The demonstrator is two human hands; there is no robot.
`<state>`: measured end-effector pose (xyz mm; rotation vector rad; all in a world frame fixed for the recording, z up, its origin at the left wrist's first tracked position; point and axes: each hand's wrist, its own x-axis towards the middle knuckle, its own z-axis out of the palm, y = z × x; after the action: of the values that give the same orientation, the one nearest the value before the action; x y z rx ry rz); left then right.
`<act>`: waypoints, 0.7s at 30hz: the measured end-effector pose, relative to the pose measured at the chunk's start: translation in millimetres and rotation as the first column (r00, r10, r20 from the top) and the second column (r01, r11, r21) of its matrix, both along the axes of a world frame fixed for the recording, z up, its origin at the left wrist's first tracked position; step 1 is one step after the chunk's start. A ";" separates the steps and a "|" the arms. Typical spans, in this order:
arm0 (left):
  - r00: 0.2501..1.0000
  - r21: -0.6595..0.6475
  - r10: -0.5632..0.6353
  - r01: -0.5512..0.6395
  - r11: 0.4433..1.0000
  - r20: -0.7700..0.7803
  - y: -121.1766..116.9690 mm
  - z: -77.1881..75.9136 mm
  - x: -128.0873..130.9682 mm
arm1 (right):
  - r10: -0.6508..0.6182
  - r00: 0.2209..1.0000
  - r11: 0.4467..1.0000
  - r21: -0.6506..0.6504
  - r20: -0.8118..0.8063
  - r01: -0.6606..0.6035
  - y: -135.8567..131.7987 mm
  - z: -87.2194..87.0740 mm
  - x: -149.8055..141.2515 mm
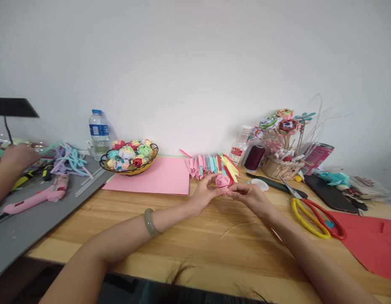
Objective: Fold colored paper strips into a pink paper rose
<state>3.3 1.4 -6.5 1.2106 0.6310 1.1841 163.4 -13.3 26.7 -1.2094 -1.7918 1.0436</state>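
A small pink paper flower [222,181] is held up between both hands, over the middle of the wooden table [195,236]. My left hand [204,195] grips it from the left, thumb below and fingers behind. With thumb and fingers pinched, my right hand [250,196] holds its lower right side. Just behind the flower stands a row of folded paper strips [203,165] in pink, blue, yellow and red. A thin pale string [236,227] lies on the table below my hands.
Right of my hands lie scissors [309,209], a black phone [330,193] and red paper [369,240]. Behind are a thread spool [254,158] and a flower basket [282,168]. Leftward are pink sheets [163,177], a bowl of paper flowers [128,169], a glue gun [39,198] and another person's hand [19,157].
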 end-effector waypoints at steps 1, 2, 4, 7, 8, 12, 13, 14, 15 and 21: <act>1.000 -0.001 0.000 0.000 1.000 0.000 0.8 -1.1 0.0 | 0.004 1.000 1.000 -0.001 0.001 -0.004 0.0 0.5 0.0; 1.000 0.001 0.001 -0.001 1.000 0.000 1.4 -1.9 0.2 | 0.002 1.000 1.000 -0.001 0.003 -0.002 0.0 0.6 -0.1; 1.000 0.009 0.000 0.000 1.000 -0.004 1.9 -2.6 0.6 | -0.013 1.000 1.000 -0.001 0.011 0.013 0.4 -0.1 -0.2; 1.000 0.020 0.002 -0.002 1.000 -0.010 1.2 -2.0 1.3 | -0.042 0.999 0.999 0.007 0.022 0.041 0.7 -2.7 -0.8; 1.000 0.022 0.006 -0.006 1.000 -0.012 0.8 -1.7 1.4 | -0.047 0.999 0.999 0.011 0.026 0.047 0.7 -3.5 -1.1; 1.000 -0.011 0.011 -0.011 1.000 0.005 -0.2 -0.2 1.2 | -0.044 0.998 0.999 0.032 0.033 0.043 0.0 -3.9 -1.7; 1.000 -0.031 0.007 -0.007 1.000 0.016 -0.3 0.2 1.1 | -0.038 0.999 0.999 0.037 0.034 0.036 0.0 -3.3 -1.6; 1.000 -0.049 0.004 -0.003 0.999 0.028 -0.4 0.5 1.0 | -0.032 0.999 0.999 0.042 0.036 0.031 0.0 -2.7 -1.4; 0.999 -0.064 0.002 0.001 0.998 0.038 -0.5 0.8 1.1 | -0.029 0.999 0.999 0.047 0.039 0.027 0.0 -2.1 -1.2; 1.000 -0.036 0.021 -0.021 0.999 -0.002 -0.7 0.5 2.6 | -0.066 0.995 0.996 0.070 0.079 0.061 -1.0 -1.9 -1.8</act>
<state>5.9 0.8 -6.0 1.1776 0.6649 1.1846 161.7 -14.2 24.8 -1.2750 -1.8229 0.9029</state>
